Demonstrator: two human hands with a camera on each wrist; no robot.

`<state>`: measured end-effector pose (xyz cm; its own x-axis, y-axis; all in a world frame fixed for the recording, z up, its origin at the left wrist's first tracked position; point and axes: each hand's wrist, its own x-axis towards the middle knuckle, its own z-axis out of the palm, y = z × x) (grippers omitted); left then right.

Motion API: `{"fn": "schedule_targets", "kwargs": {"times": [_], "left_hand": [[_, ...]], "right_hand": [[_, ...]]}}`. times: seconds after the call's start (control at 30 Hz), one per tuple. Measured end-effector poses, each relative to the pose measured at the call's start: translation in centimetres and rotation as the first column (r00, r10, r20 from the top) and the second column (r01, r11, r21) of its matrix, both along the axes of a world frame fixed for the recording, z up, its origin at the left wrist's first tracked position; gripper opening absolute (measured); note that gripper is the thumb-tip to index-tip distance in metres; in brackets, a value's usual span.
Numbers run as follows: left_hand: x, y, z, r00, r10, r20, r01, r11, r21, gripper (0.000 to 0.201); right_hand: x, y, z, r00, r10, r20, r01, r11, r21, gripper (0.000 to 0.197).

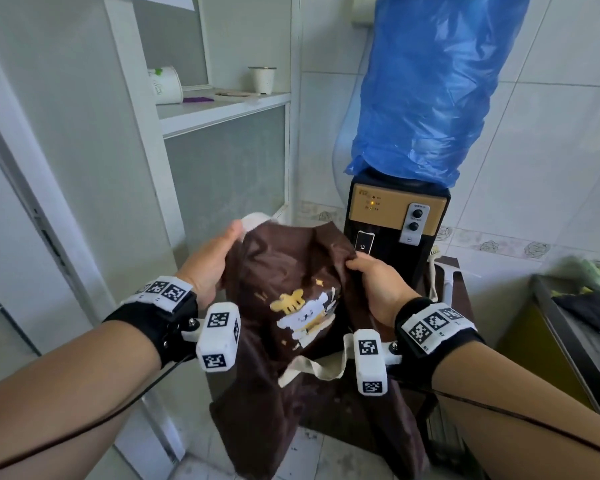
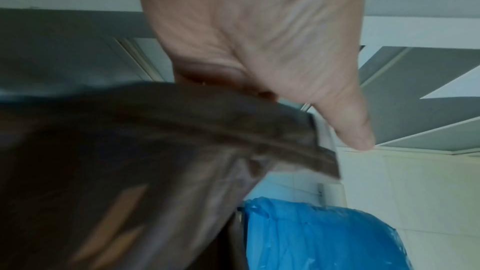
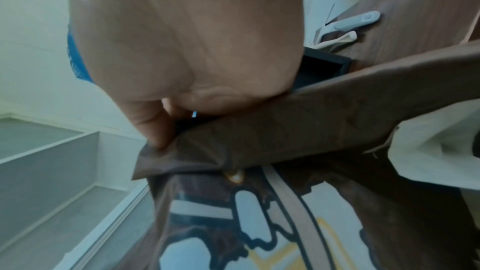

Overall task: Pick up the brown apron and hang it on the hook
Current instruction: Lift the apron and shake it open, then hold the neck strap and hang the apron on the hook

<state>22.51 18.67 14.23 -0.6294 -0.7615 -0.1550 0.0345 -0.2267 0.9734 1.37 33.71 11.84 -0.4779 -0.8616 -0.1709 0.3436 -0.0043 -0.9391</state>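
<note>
A brown apron [image 1: 291,278] with a yellow-and-white cartoon print hangs in the air between both hands, in front of the water dispenser. My left hand [image 1: 219,258] grips its upper left edge, fingers curled behind the cloth and thumb out [image 2: 358,130]. My right hand [image 1: 368,271] pinches the upper right corner, thumb pressed on the hem [image 3: 158,134]. The apron [image 2: 155,151] fills the lower left of the left wrist view; its print and hem [image 3: 285,126] fill the right wrist view. A cream strap [image 1: 323,365] dangles low. No hook shows in any view.
A black and tan water dispenser [image 1: 395,220] with a blue-bagged bottle [image 1: 430,88] stands just behind the apron on a brown stand [image 1: 461,299]. White shelving [image 1: 222,105] with cups is at left. A steel counter [image 1: 575,327] is at right.
</note>
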Motion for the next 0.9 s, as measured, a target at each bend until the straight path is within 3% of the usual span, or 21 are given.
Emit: {"fn": "schedule_targets", "kwargs": {"times": [0.07,0.2,0.27,0.37,0.43,0.53,0.67,0.77,0.83,0.9], "left_hand": [[0.0,0.1,1.0,0.999,-0.015,0.032,0.015,1.0,0.003,0.074],[-0.3,0.4,1.2,0.983,-0.099,0.152,0.122,0.982,-0.146,0.034],[-0.5,0.7,1.0,0.98,-0.133,0.148,0.161,0.966,-0.202,0.042],[-1.1,1.3,1.4,0.996,-0.091,0.008,0.091,0.979,-0.182,0.041],[-1.5,1.3,2.0,0.998,-0.039,-0.055,0.027,0.98,-0.195,0.031],[-1.7,1.9,3.7,0.999,-0.013,-0.047,-0.004,0.943,-0.332,0.021],[-2.2,3.7,6.5,0.992,-0.101,-0.082,0.047,0.866,-0.497,0.025],[-3.0,5.1,7.8,0.981,-0.173,-0.087,0.099,0.836,-0.54,0.033],[-3.5,6.0,8.1,0.976,-0.214,-0.038,0.152,0.796,-0.585,0.039],[-3.8,6.7,8.1,0.972,-0.234,0.017,0.191,0.75,-0.634,0.044]], "right_hand": [[0.2,0.3,-0.5,0.999,0.053,-0.013,-0.053,0.998,0.02,0.031],[0.2,0.5,-1.2,0.992,0.104,-0.067,-0.096,0.989,0.11,0.028],[-0.2,0.7,-1.7,0.986,0.138,-0.088,-0.123,0.979,0.161,0.023],[-0.7,1.3,-2.5,0.964,0.226,-0.139,-0.185,0.948,0.259,0.019],[-0.9,1.7,-2.7,0.92,0.314,-0.234,-0.214,0.904,0.371,0.018],[-1.6,2.1,-3.2,0.771,0.513,-0.377,-0.238,0.782,0.576,0.009],[-2.2,2.4,-3.6,0.734,0.622,-0.272,-0.326,0.674,0.663,0.012],[-1.9,2.0,-2.9,0.725,0.58,-0.372,-0.28,0.742,0.609,0.023],[-1.3,1.2,-2.0,0.737,0.501,-0.454,-0.262,0.831,0.49,0.036],[-0.3,0.6,-0.5,0.746,0.397,-0.534,-0.252,0.911,0.326,0.033]]}}
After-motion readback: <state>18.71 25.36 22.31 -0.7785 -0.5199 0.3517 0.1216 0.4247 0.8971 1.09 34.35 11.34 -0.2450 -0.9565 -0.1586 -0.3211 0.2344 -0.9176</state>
